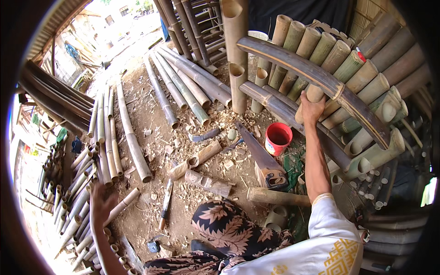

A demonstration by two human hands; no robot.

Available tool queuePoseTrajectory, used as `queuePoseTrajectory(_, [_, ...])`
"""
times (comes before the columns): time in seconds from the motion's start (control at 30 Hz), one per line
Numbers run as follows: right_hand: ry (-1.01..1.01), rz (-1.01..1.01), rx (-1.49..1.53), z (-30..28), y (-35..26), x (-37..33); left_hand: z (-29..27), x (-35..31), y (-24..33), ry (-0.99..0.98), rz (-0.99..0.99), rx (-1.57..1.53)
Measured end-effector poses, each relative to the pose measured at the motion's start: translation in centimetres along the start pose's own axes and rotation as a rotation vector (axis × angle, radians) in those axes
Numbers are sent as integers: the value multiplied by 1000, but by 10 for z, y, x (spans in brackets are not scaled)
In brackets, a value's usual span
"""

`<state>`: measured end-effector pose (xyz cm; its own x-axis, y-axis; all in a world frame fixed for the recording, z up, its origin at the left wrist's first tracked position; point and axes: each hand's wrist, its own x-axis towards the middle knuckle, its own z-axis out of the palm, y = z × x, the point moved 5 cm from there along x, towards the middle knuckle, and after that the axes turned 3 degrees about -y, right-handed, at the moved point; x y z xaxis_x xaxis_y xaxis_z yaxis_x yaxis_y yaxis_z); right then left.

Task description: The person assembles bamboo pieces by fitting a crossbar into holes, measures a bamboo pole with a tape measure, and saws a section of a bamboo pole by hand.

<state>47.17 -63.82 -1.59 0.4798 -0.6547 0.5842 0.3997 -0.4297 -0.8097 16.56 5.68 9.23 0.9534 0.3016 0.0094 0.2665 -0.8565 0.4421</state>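
Observation:
My right hand [312, 108] is wrapped round a short, light bamboo piece [315, 93] between two dark bamboo rails. The upper, split rail [293, 57] curves above it, and the lower rail [275, 104] passes behind my hand. Whether the piece is fixed to the rails I cannot tell. My left hand [103, 201] is raised at the left with fingers apart, holding nothing, near a stack of cut bamboo [75, 224]. In front of my knees lie a notched bamboo length [201, 153], a pale bamboo piece [208, 183] and a long-handled blade [167, 201].
A handsaw [256, 151] lies beside a red bucket [278, 139]. Beyond are a curved blade [204, 134] and scattered shavings. Long bamboo poles [130, 133] lie ahead and left. Upright bamboo tubes [309, 43] stand packed at right. A tape measure [153, 246] lies near my leg.

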Motion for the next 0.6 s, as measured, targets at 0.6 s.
queuePoseTrajectory(0.6, [-93, 382, -128, -7, 194, -6, 105, -87, -219, -357, -622, -185])
